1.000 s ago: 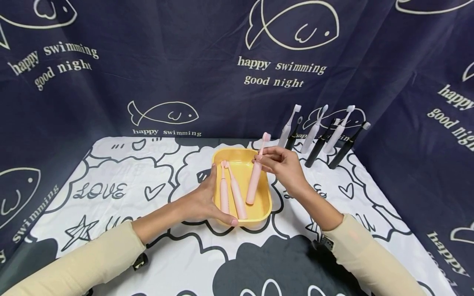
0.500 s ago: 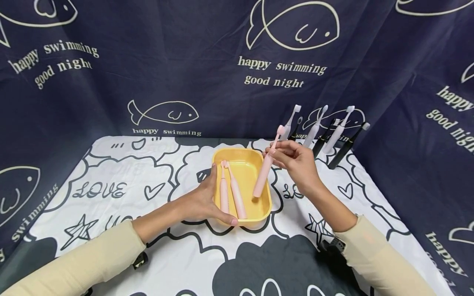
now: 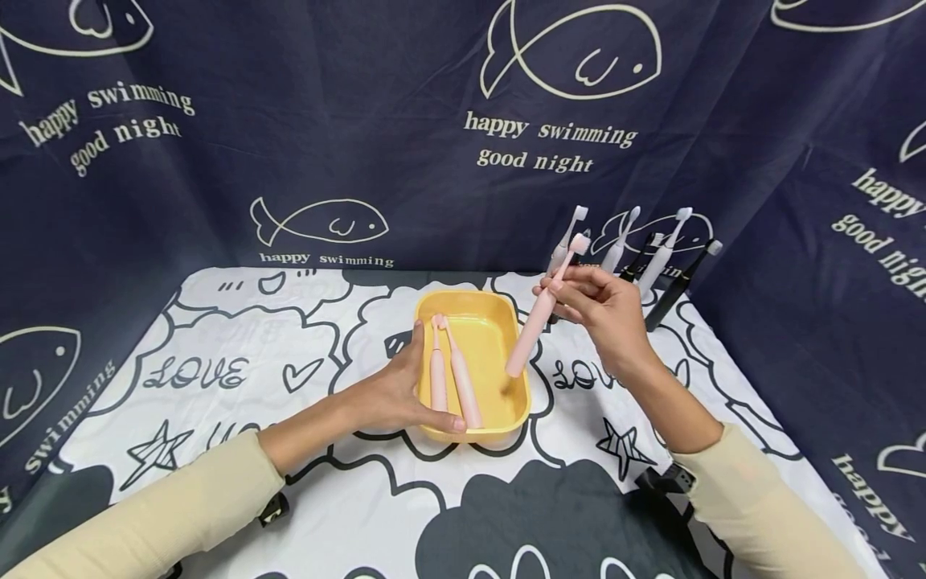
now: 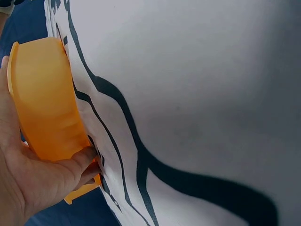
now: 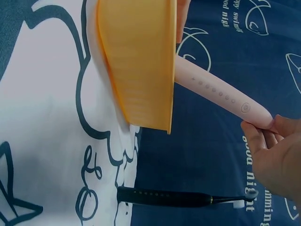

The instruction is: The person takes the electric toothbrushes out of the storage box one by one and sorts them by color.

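My right hand [image 3: 604, 314] pinches a pink electric toothbrush [image 3: 534, 330] just below its neck. Its brush head points up and away, and its lower end overlaps the right rim of the yellow tray [image 3: 488, 342]. A row of buttons runs along the handle [image 5: 218, 92] in the right wrist view. With thumb and fingers spread round the tray's left side and near corner, my left hand [image 3: 398, 394] holds the tray on the table. Inside lie two more pink electric toothbrushes, one by the left wall [image 3: 437, 378] and one beside it [image 3: 465, 386], heads together.
Behind my right hand, several white and black electric toothbrushes stand upright at the table's back right, among them a white one [image 3: 654, 269] and a black one [image 3: 671, 296]. A dark fish-print curtain [image 3: 427, 161] borders the white patterned tablecloth [image 3: 239, 346].
My right hand has lifted the pink toothbrush up and rightward, from inside the tray to over its right rim. The left hand, the tray and the two toothbrushes in it stay put.
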A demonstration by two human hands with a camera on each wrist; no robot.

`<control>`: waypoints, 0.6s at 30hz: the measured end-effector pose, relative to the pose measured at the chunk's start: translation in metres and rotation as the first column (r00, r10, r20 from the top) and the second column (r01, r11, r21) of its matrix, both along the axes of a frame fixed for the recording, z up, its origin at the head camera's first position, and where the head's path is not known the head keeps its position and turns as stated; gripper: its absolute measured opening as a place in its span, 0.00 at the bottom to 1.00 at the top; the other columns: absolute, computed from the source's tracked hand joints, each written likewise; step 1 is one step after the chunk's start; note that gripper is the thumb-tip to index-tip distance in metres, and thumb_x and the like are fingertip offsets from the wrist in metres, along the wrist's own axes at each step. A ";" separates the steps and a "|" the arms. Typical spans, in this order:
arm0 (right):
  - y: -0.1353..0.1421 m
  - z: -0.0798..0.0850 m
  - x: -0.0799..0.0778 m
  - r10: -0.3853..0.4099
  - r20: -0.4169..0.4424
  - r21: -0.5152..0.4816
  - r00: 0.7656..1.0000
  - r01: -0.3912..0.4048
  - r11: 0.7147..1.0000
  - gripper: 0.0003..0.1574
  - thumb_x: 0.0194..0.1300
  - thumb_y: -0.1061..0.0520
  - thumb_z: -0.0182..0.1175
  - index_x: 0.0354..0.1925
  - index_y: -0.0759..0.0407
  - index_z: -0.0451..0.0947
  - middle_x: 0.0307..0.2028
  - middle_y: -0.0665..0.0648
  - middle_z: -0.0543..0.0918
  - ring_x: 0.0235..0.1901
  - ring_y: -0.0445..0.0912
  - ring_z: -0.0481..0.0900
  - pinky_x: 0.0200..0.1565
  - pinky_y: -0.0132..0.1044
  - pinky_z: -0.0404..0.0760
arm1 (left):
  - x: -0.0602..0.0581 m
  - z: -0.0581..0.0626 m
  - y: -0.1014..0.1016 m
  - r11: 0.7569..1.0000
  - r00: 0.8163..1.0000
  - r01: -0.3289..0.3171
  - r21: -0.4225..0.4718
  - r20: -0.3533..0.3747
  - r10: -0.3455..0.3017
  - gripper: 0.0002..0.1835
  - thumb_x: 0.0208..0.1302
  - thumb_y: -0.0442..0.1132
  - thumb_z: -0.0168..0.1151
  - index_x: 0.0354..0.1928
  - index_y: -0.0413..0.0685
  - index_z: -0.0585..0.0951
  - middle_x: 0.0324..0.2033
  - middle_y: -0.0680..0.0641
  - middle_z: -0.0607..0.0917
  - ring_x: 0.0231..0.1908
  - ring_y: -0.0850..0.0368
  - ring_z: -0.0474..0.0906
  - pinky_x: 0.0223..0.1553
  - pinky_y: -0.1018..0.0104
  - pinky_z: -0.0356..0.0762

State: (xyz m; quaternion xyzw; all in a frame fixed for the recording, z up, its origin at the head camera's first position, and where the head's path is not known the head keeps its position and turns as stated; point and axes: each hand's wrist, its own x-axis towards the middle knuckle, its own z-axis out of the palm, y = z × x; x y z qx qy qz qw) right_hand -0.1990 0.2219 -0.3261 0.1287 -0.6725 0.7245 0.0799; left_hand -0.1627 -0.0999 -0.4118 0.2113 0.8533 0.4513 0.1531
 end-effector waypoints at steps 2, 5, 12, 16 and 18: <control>0.002 0.002 0.001 0.002 -0.006 -0.025 1.000 -0.002 1.000 0.15 0.78 0.71 0.67 0.57 0.80 0.80 0.42 0.50 0.98 0.45 0.43 0.97 0.50 0.37 0.94 | 0.000 0.000 0.000 1.000 1.000 -0.005 -0.008 0.005 0.005 0.95 0.44 0.66 0.93 0.91 0.53 0.22 0.93 0.41 0.42 0.90 0.47 0.50 0.89 0.37 0.54; 0.006 0.005 0.002 0.006 -0.013 -0.064 1.000 -0.007 0.998 0.11 0.77 0.72 0.68 0.55 0.76 0.83 0.42 0.52 0.98 0.45 0.44 0.98 0.50 0.38 0.93 | 0.001 0.000 0.001 1.000 1.000 -0.016 -0.013 0.019 0.016 0.97 0.43 0.66 0.94 0.90 0.54 0.20 0.93 0.41 0.38 0.91 0.45 0.45 0.89 0.36 0.52; 0.019 0.013 0.006 -0.015 -0.046 -0.107 0.999 0.010 0.994 0.08 0.76 0.73 0.69 0.52 0.71 0.86 0.42 0.55 0.98 0.44 0.46 0.98 0.49 0.37 0.93 | 0.002 -0.001 0.002 1.000 0.999 -0.019 -0.013 0.033 0.019 1.01 0.41 0.66 0.95 0.87 0.56 0.14 0.93 0.41 0.32 0.92 0.44 0.39 0.89 0.34 0.50; 0.027 0.016 0.008 -0.023 -0.059 -0.134 0.998 0.015 0.991 0.08 0.75 0.74 0.69 0.48 0.66 0.87 0.42 0.56 0.98 0.43 0.46 0.98 0.48 0.37 0.94 | 0.000 -0.002 0.002 1.000 1.000 -0.005 0.029 0.014 0.004 1.00 0.40 0.64 0.96 0.89 0.56 0.18 0.93 0.40 0.38 0.91 0.45 0.45 0.89 0.35 0.51; 0.031 0.017 0.008 -0.031 -0.069 -0.139 0.997 0.021 0.990 0.08 0.75 0.74 0.69 0.47 0.65 0.88 0.42 0.56 0.98 0.43 0.46 0.98 0.47 0.36 0.94 | 0.000 -0.002 0.002 0.999 1.000 -0.001 0.045 0.003 0.000 0.99 0.40 0.63 0.96 0.90 0.55 0.20 0.92 0.40 0.41 0.90 0.46 0.48 0.89 0.36 0.52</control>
